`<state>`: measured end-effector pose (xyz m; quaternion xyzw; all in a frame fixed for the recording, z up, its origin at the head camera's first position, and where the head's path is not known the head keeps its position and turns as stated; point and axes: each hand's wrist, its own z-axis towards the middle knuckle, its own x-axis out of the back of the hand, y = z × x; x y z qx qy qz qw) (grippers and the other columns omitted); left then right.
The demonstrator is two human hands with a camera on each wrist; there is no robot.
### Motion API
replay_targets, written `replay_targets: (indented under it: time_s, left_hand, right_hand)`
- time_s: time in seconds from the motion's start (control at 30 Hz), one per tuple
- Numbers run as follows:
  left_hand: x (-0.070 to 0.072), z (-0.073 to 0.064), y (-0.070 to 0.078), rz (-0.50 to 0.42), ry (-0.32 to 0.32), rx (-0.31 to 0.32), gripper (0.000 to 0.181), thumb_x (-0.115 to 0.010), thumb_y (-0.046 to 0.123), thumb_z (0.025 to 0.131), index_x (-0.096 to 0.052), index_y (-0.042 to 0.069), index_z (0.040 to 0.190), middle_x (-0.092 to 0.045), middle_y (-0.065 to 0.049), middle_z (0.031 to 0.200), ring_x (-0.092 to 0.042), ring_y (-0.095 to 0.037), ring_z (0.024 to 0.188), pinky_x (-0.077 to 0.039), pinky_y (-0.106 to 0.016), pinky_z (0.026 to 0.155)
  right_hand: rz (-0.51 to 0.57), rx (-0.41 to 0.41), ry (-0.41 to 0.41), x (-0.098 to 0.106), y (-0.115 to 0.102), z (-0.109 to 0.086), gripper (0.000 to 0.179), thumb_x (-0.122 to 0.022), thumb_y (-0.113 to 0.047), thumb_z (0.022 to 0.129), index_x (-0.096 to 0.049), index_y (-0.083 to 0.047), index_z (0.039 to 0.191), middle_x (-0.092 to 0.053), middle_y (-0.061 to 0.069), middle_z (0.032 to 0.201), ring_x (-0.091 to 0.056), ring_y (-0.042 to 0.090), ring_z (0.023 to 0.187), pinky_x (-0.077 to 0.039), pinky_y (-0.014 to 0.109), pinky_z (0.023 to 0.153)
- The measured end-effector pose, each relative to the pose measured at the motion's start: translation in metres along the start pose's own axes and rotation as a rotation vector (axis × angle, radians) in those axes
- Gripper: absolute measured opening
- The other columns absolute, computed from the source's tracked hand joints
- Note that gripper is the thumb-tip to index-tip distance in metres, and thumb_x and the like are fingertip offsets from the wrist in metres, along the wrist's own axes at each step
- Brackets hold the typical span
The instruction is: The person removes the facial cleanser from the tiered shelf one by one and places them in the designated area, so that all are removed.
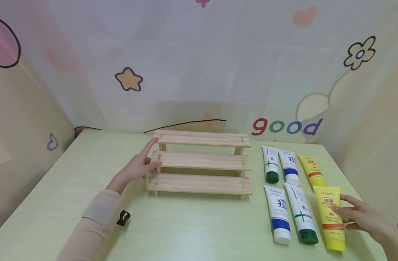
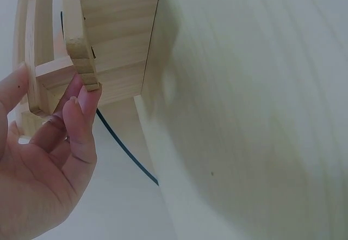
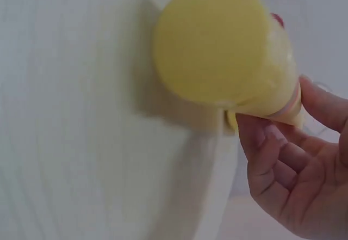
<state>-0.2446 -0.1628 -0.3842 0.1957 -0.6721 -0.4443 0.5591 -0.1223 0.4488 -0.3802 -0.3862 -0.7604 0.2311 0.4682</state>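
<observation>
A three-tier wooden display rack [image 1: 202, 159] stands at the middle of the table. At its left end, my left hand [image 1: 140, 168] grips the middle board, thumb on top and fingers underneath, while the index finger reaches to the top board; the left wrist view shows the fingers curled at the board ends [image 2: 41, 87]. On the right, my right hand [image 1: 361, 215] pinches the near yellow tube [image 1: 330, 217] by its side, thumb on its front. In the right wrist view the tube's round cap [image 3: 212, 41] faces the camera, its base tilted off the table.
Left of the yellow tube lie a white tube with green cap [image 1: 301, 214] and a white-and-blue tube [image 1: 277, 214]. Behind them lie another green-capped tube [image 1: 270, 163], a blue-banded tube [image 1: 289, 166] and a yellow tube [image 1: 311, 170]. A printed curtain [image 1: 199, 72] hangs behind the table.
</observation>
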Motion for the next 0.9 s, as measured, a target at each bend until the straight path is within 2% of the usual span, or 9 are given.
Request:
replay_targets:
  time_s: [0.17,0.37,0.57,0.7,0.83,0.9]
  left_hand:
    - [-0.001,-0.002,0.002,-0.015,-0.012,0.004,0.079,-0.056,0.024,0.092,0.001,0.038,0.145,-0.061,-0.012,0.072,-0.062,-0.022,0.07,-0.046,-0.035,0.048]
    - [-0.001,-0.002,0.004,-0.017,-0.015,0.003,0.078,-0.055,0.023,0.092,0.001,0.038,0.145,-0.061,-0.011,0.072,-0.06,-0.021,0.068,-0.046,-0.035,0.049]
    - [-0.001,0.0,0.004,-0.005,-0.008,0.004,0.079,-0.056,0.023,0.092,0.0,0.038,0.145,-0.06,-0.011,0.069,-0.059,-0.021,0.067,-0.046,-0.034,0.049]
    - [-0.002,0.0,0.003,0.001,-0.01,0.006,0.079,-0.056,0.023,0.092,0.001,0.038,0.145,-0.059,-0.011,0.068,-0.059,-0.021,0.069,-0.046,-0.034,0.049]
    - [-0.002,0.0,0.003,0.009,-0.008,0.004,0.079,-0.057,0.024,0.091,0.0,0.038,0.145,-0.059,-0.011,0.067,-0.059,-0.021,0.068,-0.046,-0.034,0.049]
    - [-0.001,-0.001,0.002,0.023,-0.001,0.001,0.079,-0.057,0.024,0.091,0.0,0.037,0.145,-0.059,-0.012,0.069,-0.059,-0.021,0.067,-0.047,-0.034,0.049]
  right_hand:
    - [0.046,-0.068,-0.023,-0.001,0.003,0.007,0.081,-0.049,-0.035,0.094,0.001,0.015,0.135,-0.059,0.0,0.085,-0.056,0.014,0.071,-0.048,0.029,0.062]
    - [0.091,-0.083,-0.057,-0.002,0.009,0.012,0.085,-0.049,-0.037,0.094,0.003,0.016,0.135,-0.063,0.0,0.087,-0.06,0.014,0.072,-0.05,0.03,0.064]
    - [0.018,-0.101,0.02,-0.001,0.011,0.012,0.083,-0.051,-0.04,0.092,-0.01,0.019,0.133,-0.06,0.003,0.089,-0.059,0.015,0.074,-0.051,0.032,0.066]
    - [0.025,-0.082,0.062,0.001,0.008,0.006,0.077,-0.047,-0.039,0.094,-0.013,0.019,0.132,-0.06,0.015,0.097,-0.061,0.017,0.077,-0.052,0.033,0.069]
    - [0.003,0.017,0.142,-0.003,-0.004,-0.007,0.073,-0.04,-0.038,0.097,-0.015,0.02,0.133,-0.047,0.036,0.116,-0.063,0.012,0.079,-0.052,0.033,0.07]
    - [-0.015,0.08,0.197,-0.009,-0.014,-0.014,0.07,-0.038,-0.038,0.097,-0.016,0.018,0.134,-0.041,0.038,0.121,-0.061,0.004,0.077,-0.053,0.031,0.069]
